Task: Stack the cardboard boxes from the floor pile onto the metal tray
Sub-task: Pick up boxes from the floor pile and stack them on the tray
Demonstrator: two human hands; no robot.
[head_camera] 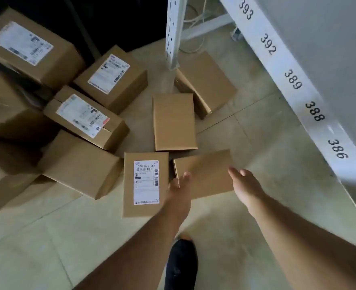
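Both hands bracket one plain brown cardboard box that lies flat on the pale tiled floor. Left hand sits at the box's near-left edge, its fingers reaching forward onto or over that edge; whether they are curled under it cannot be told. Right hand is at the box's right side, fingers extended and relaxed, palm turned toward the box, at most touching its edge. Neither grip is seen clamped on the cardboard.

Location of task items: the target box lies just right of a flat brown cardboard box with a white barcode label, the two close alongside. A second plain flat box lies just beyond them. Larger labelled cartons are heaped toward the left of the floor, some leaning on one another. A further brown box rests by the foot of the white perforated steel upright. The grey metal shelf tray with its numbered white front strip runs along the right side, above floor level; no box is seen on it in this view.

Assessment: the step in hand is the pick-up of a floor box, at the reach-and-contact stage. The next move calls for both hands to close on opposite edges, lift the box level, and carry it rightward and upward to the tray, clearing the strip.

A dark shoe stands on the floor beneath the arms.
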